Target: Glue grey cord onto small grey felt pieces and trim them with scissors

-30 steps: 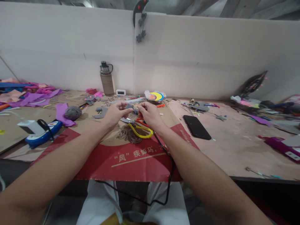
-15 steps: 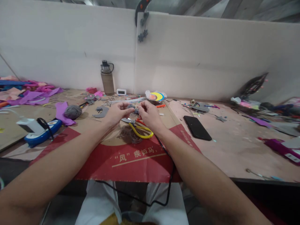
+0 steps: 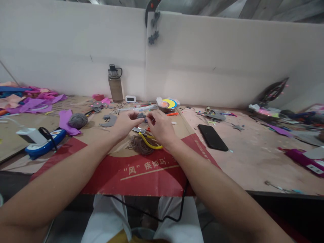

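Between my hands, above the work sheet, is a small grey felt-like piece (image 3: 141, 115); its exact shape is too small to make out. My left hand (image 3: 127, 123) pinches it from the left between thumb and fingers. From the right, my right hand (image 3: 160, 124) has its fingertips closed together at the piece's edge, and what lies inside them is hidden. Just below are pliers (image 3: 150, 144) with yellow and red handles, partly covered by my right hand. A loose bundle of brownish thread (image 3: 140, 145) lies under the pliers.
A red and tan cardboard sheet (image 3: 106, 175) lies under my hands. To the right is a black phone (image 3: 212, 137); to the left, a grey yarn ball (image 3: 78, 120) and a blue power strip (image 3: 45, 145). A bottle (image 3: 115, 86) and a bowl (image 3: 168, 105) stand behind.
My right hand has turned and dropped slightly, with its back now more toward me and covering more of the pliers' handles. My left hand stays nearly in place.
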Demonstrator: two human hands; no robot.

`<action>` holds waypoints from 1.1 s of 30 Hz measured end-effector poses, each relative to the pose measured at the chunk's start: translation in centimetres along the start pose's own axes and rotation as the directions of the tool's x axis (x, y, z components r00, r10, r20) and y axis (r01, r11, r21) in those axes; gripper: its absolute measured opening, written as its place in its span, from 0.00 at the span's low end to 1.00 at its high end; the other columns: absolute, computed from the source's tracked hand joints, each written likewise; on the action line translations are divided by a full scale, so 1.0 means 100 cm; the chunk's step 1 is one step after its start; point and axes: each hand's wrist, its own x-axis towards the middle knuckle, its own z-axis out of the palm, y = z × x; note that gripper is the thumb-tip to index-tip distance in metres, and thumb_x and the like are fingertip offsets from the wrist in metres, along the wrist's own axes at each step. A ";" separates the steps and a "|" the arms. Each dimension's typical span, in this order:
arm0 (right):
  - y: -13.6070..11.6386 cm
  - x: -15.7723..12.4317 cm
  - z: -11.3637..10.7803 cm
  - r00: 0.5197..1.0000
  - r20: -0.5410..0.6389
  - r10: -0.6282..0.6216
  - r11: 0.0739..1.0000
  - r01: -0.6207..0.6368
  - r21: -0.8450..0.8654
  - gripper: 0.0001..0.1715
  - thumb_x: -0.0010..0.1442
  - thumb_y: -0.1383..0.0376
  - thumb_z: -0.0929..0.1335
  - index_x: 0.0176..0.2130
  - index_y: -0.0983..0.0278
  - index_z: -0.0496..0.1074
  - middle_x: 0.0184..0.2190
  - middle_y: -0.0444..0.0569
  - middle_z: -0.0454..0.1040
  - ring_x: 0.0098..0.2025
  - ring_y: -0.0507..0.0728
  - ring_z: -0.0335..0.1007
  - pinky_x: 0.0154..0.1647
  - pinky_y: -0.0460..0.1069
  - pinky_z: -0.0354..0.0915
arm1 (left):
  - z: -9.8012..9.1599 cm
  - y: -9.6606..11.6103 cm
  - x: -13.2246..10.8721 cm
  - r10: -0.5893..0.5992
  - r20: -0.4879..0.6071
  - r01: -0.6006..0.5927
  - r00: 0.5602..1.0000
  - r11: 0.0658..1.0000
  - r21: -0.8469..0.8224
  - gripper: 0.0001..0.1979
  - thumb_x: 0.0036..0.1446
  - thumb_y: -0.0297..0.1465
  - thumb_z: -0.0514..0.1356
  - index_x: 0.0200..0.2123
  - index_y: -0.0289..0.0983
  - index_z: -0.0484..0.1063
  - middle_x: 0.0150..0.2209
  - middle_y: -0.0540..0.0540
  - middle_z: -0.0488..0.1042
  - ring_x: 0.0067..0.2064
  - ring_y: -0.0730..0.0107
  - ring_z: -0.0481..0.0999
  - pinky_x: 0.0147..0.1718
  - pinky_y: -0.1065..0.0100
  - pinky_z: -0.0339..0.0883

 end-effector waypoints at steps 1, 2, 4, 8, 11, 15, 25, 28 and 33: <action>0.000 0.000 0.000 1.000 0.007 0.007 1.000 -0.007 -0.014 0.07 0.63 0.67 0.62 0.35 0.63 0.70 0.36 0.52 0.74 0.41 0.57 0.67 0.44 0.51 0.62 | 0.000 0.000 0.000 0.011 0.004 -0.011 1.000 1.000 0.016 0.07 0.48 0.32 0.66 0.24 0.36 0.73 0.20 0.51 0.68 0.24 0.74 0.64 0.26 0.71 0.55; 0.000 0.000 0.000 1.000 0.013 0.014 1.000 -0.013 -0.027 0.07 0.63 0.67 0.62 0.35 0.63 0.70 0.36 0.51 0.74 0.40 0.57 0.67 0.44 0.51 0.61 | 0.000 0.000 -0.001 0.022 0.007 -0.022 1.000 0.999 0.028 0.06 0.48 0.32 0.65 0.25 0.36 0.73 0.20 0.51 0.68 0.24 0.74 0.64 0.26 0.71 0.56; -0.001 0.000 0.001 0.999 0.021 0.027 0.999 -0.026 -0.047 0.07 0.63 0.67 0.62 0.34 0.63 0.70 0.35 0.52 0.74 0.40 0.57 0.67 0.43 0.51 0.61 | 0.001 -0.001 -0.001 0.039 0.009 -0.040 0.999 0.998 0.053 0.06 0.47 0.32 0.66 0.26 0.35 0.74 0.22 0.51 0.70 0.25 0.73 0.65 0.27 0.71 0.57; -0.003 -0.001 0.002 0.997 0.029 0.065 0.996 -0.062 -0.070 0.07 0.61 0.69 0.62 0.33 0.63 0.69 0.34 0.51 0.73 0.38 0.57 0.66 0.40 0.50 0.60 | 0.002 -0.001 -0.001 0.087 0.023 -0.089 0.996 0.991 0.098 0.05 0.46 0.30 0.66 0.28 0.35 0.77 0.26 0.49 0.75 0.29 0.71 0.69 0.31 0.70 0.60; -0.004 -0.001 0.003 0.995 0.023 0.101 0.994 -0.100 -0.035 0.05 0.57 0.70 0.64 0.30 0.63 0.67 0.32 0.49 0.71 0.35 0.55 0.64 0.37 0.49 0.57 | 0.002 0.001 -0.001 0.101 0.047 -0.105 0.994 0.989 0.104 0.04 0.46 0.30 0.66 0.28 0.35 0.78 0.27 0.48 0.77 0.31 0.70 0.71 0.33 0.69 0.61; -0.002 0.002 0.004 0.966 0.038 0.254 0.950 -0.257 0.177 0.06 0.53 0.69 0.64 0.25 0.62 0.63 0.23 0.41 0.64 0.28 0.52 0.58 0.31 0.47 0.53 | 0.001 -0.003 0.002 -0.065 0.042 0.065 0.997 0.998 0.003 0.07 0.46 0.33 0.67 0.25 0.35 0.76 0.21 0.50 0.71 0.25 0.74 0.66 0.27 0.70 0.57; 0.000 0.003 0.003 0.981 -0.007 0.196 0.953 -0.188 0.237 0.05 0.59 0.66 0.63 0.32 0.63 0.67 0.29 0.45 0.69 0.33 0.53 0.63 0.36 0.48 0.59 | 0.001 -0.016 0.006 -0.222 0.067 0.232 0.973 0.939 -0.254 0.10 0.42 0.34 0.68 0.24 0.34 0.73 0.22 0.50 0.70 0.24 0.75 0.67 0.25 0.71 0.59; 0.000 0.000 0.006 0.997 -0.014 0.077 0.994 -0.076 0.076 0.04 0.59 0.68 0.63 0.34 0.63 0.69 0.34 0.50 0.72 0.37 0.55 0.65 0.41 0.50 0.60 | 0.004 -0.012 0.004 -0.205 0.078 0.218 0.976 0.949 -0.229 0.10 0.43 0.34 0.67 0.23 0.34 0.72 0.20 0.50 0.69 0.23 0.76 0.66 0.24 0.71 0.60; 0.001 -0.001 0.006 0.999 0.021 0.036 0.995 -0.034 -0.096 0.08 0.62 0.69 0.62 0.35 0.64 0.70 0.35 0.52 0.74 0.40 0.58 0.66 0.43 0.51 0.60 | 0.005 -0.006 0.001 -0.170 0.062 0.178 0.983 0.973 -0.148 0.10 0.44 0.34 0.67 0.23 0.34 0.71 0.19 0.51 0.69 0.22 0.75 0.67 0.24 0.71 0.61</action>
